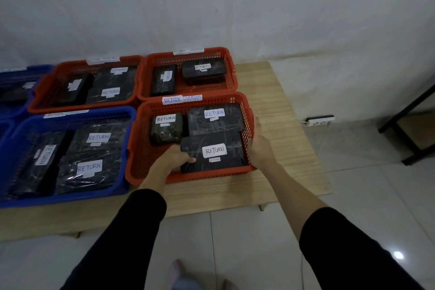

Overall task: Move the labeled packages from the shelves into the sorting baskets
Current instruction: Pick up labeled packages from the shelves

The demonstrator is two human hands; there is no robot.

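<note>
Fingers of the left hand (pixel 175 156) curl around the near black package (pixel 213 154) lying in the front red basket (pixel 141 146), while the right hand (pixel 260 146), fingers together, presses the basket's outer wall

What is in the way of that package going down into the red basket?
Nothing visible: the package held by the left hand is already inside the red basket, its far edge overlapping another package.
</note>
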